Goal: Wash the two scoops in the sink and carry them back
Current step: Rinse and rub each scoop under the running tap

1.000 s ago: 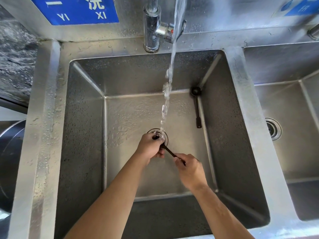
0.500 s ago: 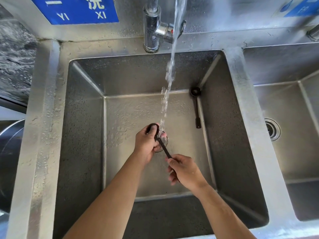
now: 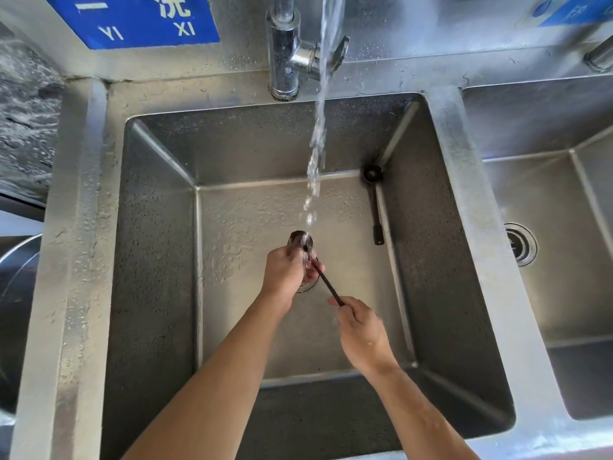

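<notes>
Right hand [image 3: 360, 330] pinched scoop [image 3: 318, 272] handle; left hand [image 3: 288, 268] cupped bowl under stream [image 3: 318, 141]. Second scoop [image 3: 374, 200] lay in sink [image 3: 159, 260] corner. Wet, thin handle could slip, drop onto drain.

Blue sign [image 3: 132, 19] on wet steel backsplash [image 3: 431, 34], daylight glare.
</notes>
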Available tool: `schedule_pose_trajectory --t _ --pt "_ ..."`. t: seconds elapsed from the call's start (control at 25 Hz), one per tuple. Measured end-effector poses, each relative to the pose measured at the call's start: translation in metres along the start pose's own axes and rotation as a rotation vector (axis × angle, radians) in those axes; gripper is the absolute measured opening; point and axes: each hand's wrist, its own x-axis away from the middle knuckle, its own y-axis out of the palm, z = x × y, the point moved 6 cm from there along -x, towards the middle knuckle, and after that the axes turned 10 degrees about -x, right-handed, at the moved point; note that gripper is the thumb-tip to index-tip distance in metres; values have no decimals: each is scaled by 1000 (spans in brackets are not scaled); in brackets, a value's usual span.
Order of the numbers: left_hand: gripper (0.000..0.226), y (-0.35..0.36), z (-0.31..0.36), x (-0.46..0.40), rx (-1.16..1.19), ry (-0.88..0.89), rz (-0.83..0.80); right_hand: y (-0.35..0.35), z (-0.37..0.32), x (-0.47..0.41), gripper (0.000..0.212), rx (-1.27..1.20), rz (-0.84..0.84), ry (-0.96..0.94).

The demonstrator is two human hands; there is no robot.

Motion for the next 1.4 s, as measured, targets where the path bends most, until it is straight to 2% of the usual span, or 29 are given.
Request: schedule_pose_trajectory --t 0.08,0.2,0.32,0.48,0.72,0.92,1.12,1.4 --pt "44 6 -7 1 -9 -95 -55 -1 -3 -3 30 110 -3 -57" --pt "30 27 -22 16 156 -227 -232 -4 -7 -7 29 185 -13 -110" --pt "18 42 -34 32 156 -181 -300 -15 -8 -13 28 188 16 -92" --pt "15 53 -31 23 95 -191 -153 -30 8 -23 31 -97 67 145" --pt "11 72 -10 -2 103 -206 -10 -57 25 -32 24 -280 169 343" --pt "25 99 -6 -15 4 -184 -34 -54 26 -52 20 -509 203 369" --pt "30 124 -4 -42 -135 -181 35 -57 32 -94 20 -698 279 411" --pt "25 139 -3 -99 -184 -164 142 -42 49 -154 19 -949 357 414"
